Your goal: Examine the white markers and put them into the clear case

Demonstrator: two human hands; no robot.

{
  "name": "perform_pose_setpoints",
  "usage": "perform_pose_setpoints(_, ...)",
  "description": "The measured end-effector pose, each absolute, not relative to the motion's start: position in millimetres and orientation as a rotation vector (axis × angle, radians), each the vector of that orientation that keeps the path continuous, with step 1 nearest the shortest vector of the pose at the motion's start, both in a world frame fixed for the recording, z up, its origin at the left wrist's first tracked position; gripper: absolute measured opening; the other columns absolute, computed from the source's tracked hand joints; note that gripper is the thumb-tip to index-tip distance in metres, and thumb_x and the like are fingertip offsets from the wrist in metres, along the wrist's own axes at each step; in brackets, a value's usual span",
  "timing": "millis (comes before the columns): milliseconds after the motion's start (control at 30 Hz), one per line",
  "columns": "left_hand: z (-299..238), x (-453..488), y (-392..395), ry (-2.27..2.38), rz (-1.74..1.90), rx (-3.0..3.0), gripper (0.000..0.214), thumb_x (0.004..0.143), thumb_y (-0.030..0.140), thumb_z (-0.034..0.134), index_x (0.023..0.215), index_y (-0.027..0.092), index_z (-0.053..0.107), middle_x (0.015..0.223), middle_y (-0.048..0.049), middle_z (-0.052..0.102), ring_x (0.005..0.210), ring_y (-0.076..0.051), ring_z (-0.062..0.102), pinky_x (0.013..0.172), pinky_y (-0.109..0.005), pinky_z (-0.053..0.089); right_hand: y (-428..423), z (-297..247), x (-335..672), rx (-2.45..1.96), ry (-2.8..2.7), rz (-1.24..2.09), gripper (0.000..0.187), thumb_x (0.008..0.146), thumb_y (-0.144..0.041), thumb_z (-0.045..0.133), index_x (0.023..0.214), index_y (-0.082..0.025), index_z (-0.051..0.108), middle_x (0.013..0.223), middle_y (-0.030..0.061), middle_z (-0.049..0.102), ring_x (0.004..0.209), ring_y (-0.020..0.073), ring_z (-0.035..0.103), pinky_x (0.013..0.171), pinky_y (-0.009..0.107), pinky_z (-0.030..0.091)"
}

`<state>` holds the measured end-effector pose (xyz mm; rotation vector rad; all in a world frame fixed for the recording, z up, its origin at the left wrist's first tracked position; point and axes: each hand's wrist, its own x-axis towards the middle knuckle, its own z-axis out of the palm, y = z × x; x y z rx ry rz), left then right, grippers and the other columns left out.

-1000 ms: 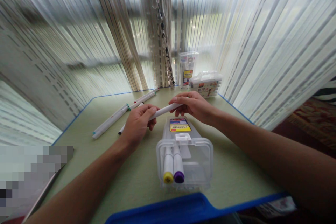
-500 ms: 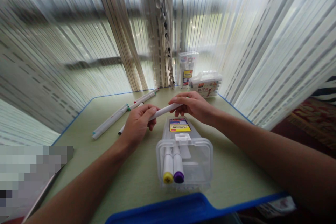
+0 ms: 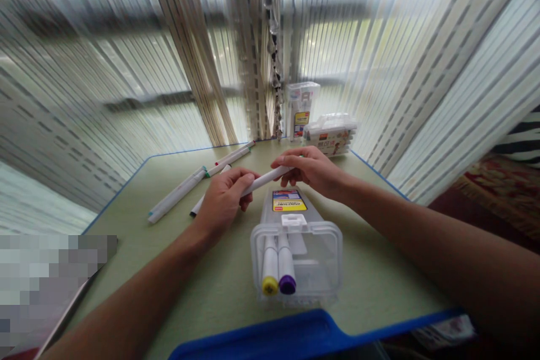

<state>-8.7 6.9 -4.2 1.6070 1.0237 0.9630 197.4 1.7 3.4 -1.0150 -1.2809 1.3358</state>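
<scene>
One white marker (image 3: 265, 178) sits pinched at both ends — left hand (image 3: 221, 199) and right hand (image 3: 310, 171) each closed on it — just above the case (image 3: 323, 253), which holds two capped markers (image 3: 278, 261), while a few loose markers (image 3: 177, 194) lie on the table (image 3: 202, 287) beyond the left grip.

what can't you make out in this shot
Head view only.
- white marker: both ends are hidden inside the left hand and right hand.
- label on the clear case: print too small to read.
- lower left corner: a pixelated patch hides what lies there.
</scene>
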Motion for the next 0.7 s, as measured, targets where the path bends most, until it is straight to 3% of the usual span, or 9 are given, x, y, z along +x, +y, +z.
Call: perform_pose_setpoints(700, -0.5, -8.4, 3.6, 1.044, 0.916, 1.682, 0.026, 0.081, 0.040, 0.060, 0.080, 0.015, 0.067, 0.052, 0.0029, 0.054, 0.045, -0.011, 0.048, 0.047, -0.023, 0.037, 1.8, 3.8, 196.2, -1.031, -1.321, 1.268, 0.021, 0.074, -0.033, 0.078, 0.074, -0.012, 0.074, 0.064, 0.0053, 0.069, 0.052, 0.0102, 0.061, 0.052, 0.022, 0.046)
